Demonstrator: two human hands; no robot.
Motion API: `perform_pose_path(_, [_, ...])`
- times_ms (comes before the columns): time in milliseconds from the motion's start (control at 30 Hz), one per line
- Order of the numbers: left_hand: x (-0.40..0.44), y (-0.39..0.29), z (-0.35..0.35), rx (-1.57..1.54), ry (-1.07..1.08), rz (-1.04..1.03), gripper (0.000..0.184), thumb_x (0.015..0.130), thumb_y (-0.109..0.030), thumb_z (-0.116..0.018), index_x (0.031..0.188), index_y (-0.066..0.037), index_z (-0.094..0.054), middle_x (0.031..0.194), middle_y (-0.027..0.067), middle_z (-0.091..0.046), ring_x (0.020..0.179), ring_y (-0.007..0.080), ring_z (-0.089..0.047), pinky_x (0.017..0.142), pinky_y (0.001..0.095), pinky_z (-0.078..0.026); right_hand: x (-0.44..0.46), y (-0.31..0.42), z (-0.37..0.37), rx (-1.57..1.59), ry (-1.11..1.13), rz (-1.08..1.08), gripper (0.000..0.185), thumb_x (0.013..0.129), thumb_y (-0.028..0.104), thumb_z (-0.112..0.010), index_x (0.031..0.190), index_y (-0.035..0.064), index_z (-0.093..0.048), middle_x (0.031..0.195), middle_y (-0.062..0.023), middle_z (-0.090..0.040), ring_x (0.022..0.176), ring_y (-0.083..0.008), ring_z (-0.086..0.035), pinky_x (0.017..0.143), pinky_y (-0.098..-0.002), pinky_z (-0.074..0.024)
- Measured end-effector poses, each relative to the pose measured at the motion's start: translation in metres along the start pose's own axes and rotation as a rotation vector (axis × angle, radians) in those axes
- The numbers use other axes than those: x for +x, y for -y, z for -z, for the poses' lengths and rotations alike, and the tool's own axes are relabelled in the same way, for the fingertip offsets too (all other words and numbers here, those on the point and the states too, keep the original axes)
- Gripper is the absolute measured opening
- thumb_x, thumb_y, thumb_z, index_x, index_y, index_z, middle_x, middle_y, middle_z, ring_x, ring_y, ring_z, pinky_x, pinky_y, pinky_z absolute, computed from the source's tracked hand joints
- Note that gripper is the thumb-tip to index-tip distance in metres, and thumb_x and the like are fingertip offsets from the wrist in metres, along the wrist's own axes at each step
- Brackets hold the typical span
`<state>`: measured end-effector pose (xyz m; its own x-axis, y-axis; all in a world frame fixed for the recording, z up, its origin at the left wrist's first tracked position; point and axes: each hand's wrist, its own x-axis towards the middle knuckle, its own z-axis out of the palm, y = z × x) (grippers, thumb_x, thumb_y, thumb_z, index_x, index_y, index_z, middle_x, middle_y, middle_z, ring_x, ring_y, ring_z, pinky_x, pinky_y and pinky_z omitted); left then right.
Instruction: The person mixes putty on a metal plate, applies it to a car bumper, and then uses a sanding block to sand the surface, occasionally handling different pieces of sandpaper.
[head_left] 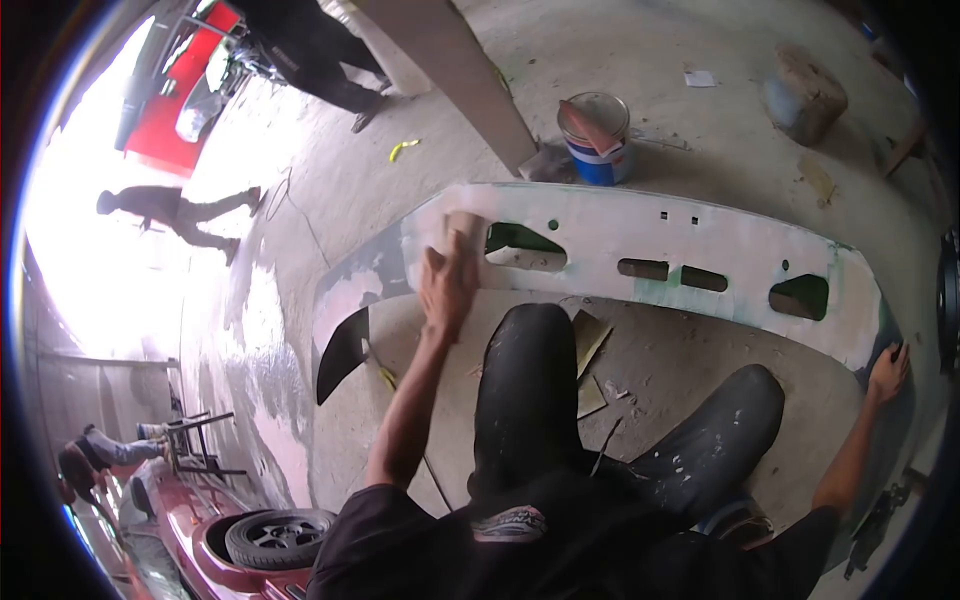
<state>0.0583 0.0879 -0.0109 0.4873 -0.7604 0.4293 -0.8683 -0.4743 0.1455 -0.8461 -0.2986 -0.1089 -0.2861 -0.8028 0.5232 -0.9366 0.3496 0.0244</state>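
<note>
A long car bumper (620, 225), patchy with pale pink, grey and green, curves across the floor around my knees. Several cut-outs and small holes run along its face. My left hand (447, 285) is closed on a tan sanding block (463, 224), laid against the bumper's left part beside a triangular opening; motion blurs both the block and the fingertips. At the far right, my right hand (888, 374) grips the bumper's dark end, its fingers curled on the edge.
Beyond the bumper stand a paint can (597, 140) with a reddish piece across its top, a slanted post (455, 75) and a rough block (805, 95). Folded sheets (591, 342) lie between my legs. Other people (185, 212) are to the left; a red car (215, 535) is at lower left.
</note>
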Motion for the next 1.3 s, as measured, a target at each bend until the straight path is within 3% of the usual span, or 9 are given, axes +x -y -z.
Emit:
perform_pose_path(200, [0.131, 0.051, -0.017, 0.112, 0.123, 0.377, 0.048, 0.102, -0.033, -0.057, 0.147, -0.016, -0.055, 0.118, 0.0335, -0.059, 0.107, 0.0501, -0.064, 0.09, 0.0568, -0.052, -0.007, 0.002, -0.011, 0.009, -0.026, -0.032, 0.059, 0.106, 0.055, -0.038, 0.159, 0.0289, -0.044, 0.163, -0.0032, -0.045, 0.152, -0.0288, -0.038, 0.125, -0.0448, -0.0296])
perform_pose_path(400, [-0.01, -0.022, -0.012, 0.098, -0.015, -0.024, 0.055, 0.096, -0.022, -0.068, 0.148, -0.015, -0.057, 0.103, 0.0293, -0.057, 0.088, 0.0465, -0.064, 0.078, 0.0537, -0.053, -0.016, 0.019, 0.009, 0.029, 0.002, -0.081, 0.06, 0.107, 0.056, -0.036, 0.159, 0.0293, -0.043, 0.165, -0.0037, -0.042, 0.153, -0.0287, -0.035, 0.125, -0.0446, -0.0292])
perform_pose_path(600, [0.123, 0.009, -0.047, 0.165, -0.076, 0.105, 0.053, 0.103, -0.038, -0.054, 0.148, -0.01, -0.056, 0.118, 0.0356, -0.061, 0.106, 0.0524, -0.065, 0.086, 0.0575, -0.053, -0.008, 0.02, 0.014, 0.004, -0.006, -0.081, 0.057, 0.105, 0.053, -0.043, 0.156, 0.0274, -0.049, 0.161, -0.0037, -0.047, 0.15, -0.0288, -0.041, 0.122, -0.0454, -0.0347])
perform_pose_path(733, [0.077, -0.027, -0.021, 0.092, 0.023, 0.147, 0.05, 0.099, -0.034, -0.062, 0.145, -0.015, -0.059, 0.107, 0.0294, -0.058, 0.098, 0.048, -0.064, 0.082, 0.0537, -0.053, -0.006, 0.017, 0.005, 0.029, -0.047, -0.033, 0.056, 0.105, 0.052, -0.045, 0.155, 0.027, -0.05, 0.161, -0.0037, -0.048, 0.149, -0.0295, -0.042, 0.122, -0.045, -0.0353])
perform_pose_path(867, [-0.008, -0.053, -0.006, -0.015, 0.104, 0.046, 0.06, 0.093, -0.022, -0.072, 0.151, -0.019, -0.054, 0.104, 0.0257, -0.057, 0.093, 0.0446, -0.064, 0.076, 0.0531, -0.053, 0.0, -0.002, -0.004, -0.014, -0.092, 0.116, 0.055, 0.107, 0.046, -0.048, 0.152, 0.0144, -0.054, 0.152, -0.0124, -0.057, 0.141, -0.0336, -0.052, 0.118, -0.0429, -0.0403])
perform_pose_path(1000, [0.097, -0.055, -0.011, -0.104, 0.225, 0.219, 0.052, 0.101, -0.016, -0.05, 0.152, -0.027, -0.047, 0.111, 0.0253, -0.069, 0.108, 0.0467, -0.064, 0.095, 0.0543, -0.05, 0.014, -0.031, -0.053, -0.02, -0.046, 0.277, 0.052, 0.109, 0.046, -0.051, 0.139, 0.0053, -0.065, 0.138, -0.016, -0.067, 0.127, -0.0312, -0.064, 0.111, -0.0383, -0.0474])
perform_pose_path(1067, [0.126, -0.044, -0.035, -0.086, 0.003, 0.136, 0.056, 0.097, -0.014, -0.055, 0.15, -0.029, -0.047, 0.115, 0.0293, -0.064, 0.118, 0.0491, -0.06, 0.09, 0.0554, -0.053, 0.015, 0.001, -0.014, -0.143, 0.06, 0.203, 0.052, 0.108, 0.043, -0.051, 0.137, 0.0025, -0.065, 0.137, -0.0172, -0.067, 0.127, -0.0328, -0.063, 0.109, -0.0399, -0.049])
perform_pose_path(1100, [0.117, -0.04, -0.04, -0.088, -0.003, 0.137, 0.056, 0.097, -0.016, -0.056, 0.151, -0.027, -0.047, 0.117, 0.0301, -0.062, 0.115, 0.0493, -0.061, 0.089, 0.0552, -0.053, -0.023, 0.056, 0.045, 0.048, -0.451, 0.023, 0.037, 0.096, 0.036, -0.06, 0.123, 0.0166, -0.075, 0.109, -0.0131, -0.075, 0.104, -0.0373, -0.068, 0.086, -0.0592, -0.0528])
perform_pose_path(1300, [0.02, -0.065, -0.025, -0.148, -0.009, 0.107, 0.057, 0.094, -0.024, -0.064, 0.149, -0.02, -0.047, 0.122, 0.0306, -0.054, 0.106, 0.0475, -0.062, 0.082, 0.0554, -0.055, -0.03, 0.067, 0.08, 0.195, -0.234, -0.129, 0.04, 0.094, 0.039, -0.059, 0.123, 0.0151, -0.074, 0.128, -0.01, -0.072, 0.125, -0.0393, -0.06, 0.105, -0.0617, -0.0432])
